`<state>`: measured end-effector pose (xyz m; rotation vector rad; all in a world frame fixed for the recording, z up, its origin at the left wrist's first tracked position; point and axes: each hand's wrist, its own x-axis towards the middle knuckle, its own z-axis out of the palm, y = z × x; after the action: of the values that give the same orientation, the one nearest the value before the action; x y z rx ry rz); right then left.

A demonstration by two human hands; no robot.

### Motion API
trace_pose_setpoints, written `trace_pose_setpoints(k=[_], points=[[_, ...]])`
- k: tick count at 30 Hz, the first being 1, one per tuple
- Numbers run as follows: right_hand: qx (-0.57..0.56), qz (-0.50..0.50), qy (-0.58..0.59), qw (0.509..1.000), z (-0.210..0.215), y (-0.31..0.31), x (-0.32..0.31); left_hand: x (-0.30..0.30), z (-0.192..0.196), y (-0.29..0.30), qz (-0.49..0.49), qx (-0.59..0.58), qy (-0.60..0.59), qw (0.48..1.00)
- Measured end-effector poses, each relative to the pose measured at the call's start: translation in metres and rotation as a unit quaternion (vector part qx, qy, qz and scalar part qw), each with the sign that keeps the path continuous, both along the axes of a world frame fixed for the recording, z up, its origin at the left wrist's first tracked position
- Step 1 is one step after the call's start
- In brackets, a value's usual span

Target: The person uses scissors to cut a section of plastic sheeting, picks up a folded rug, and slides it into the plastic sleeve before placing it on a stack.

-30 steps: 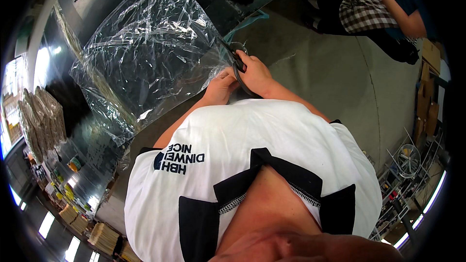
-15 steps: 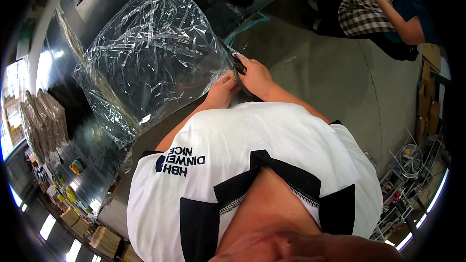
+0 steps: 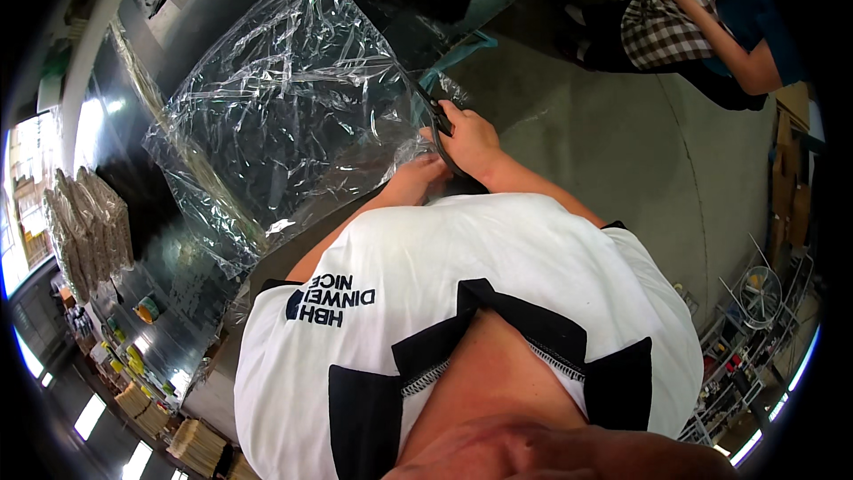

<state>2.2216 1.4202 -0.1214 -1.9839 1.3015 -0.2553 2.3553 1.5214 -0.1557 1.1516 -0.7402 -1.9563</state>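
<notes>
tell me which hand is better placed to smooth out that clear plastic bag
Left, probably. The left hand already rests on the near edge of the clear plastic bag. The right hand has its grip closed on a dark strap-like thing, so it isn't free.

The bag (image 3: 284, 124) is a large clear plastic sheet-like sack, heavily crinkled and glinting with highlights. It lies spread flat on the dark tabletop (image 3: 178, 18), roughly square and turned like a diamond, one corner pointing away. Its near right corner is bunched under the left hand (image 3: 425, 167). The scissors (image 3: 435, 120) are dark and slim, gripped in the right hand (image 3: 471, 138), with the blades lying along the bag's right edge
</notes>
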Motion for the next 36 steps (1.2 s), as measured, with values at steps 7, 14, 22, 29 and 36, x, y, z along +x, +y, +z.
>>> trace_pose_setpoints(k=[7, 14, 22, 29, 36], points=[[-0.064, -0.001, 0.021, 0.998, -0.003, 0.001, -0.008, 0.051, 0.098, -0.054, -0.139, -0.276, -0.471, 0.826], [-0.089, 0.022, 0.094, 0.991, 0.002, 0.001, -0.004, 0.019, 0.076, -0.141, -0.186, -0.332, -0.724, 0.575], [-0.059, 0.010, 0.074, 0.996, -0.009, -0.003, 0.000, 0.011, 0.053, -0.152, -0.246, -0.358, -0.708, 0.557], [-0.002, -0.001, 0.053, 0.999, 0.001, -0.016, 0.005, 0.020, 0.048, -0.138, -0.208, -0.506, -0.654, 0.522], [-0.014, -0.005, 0.075, 0.997, 0.003, -0.021, 0.009, 0.025, 0.037, -0.134, -0.111, -0.567, -0.594, 0.561]])
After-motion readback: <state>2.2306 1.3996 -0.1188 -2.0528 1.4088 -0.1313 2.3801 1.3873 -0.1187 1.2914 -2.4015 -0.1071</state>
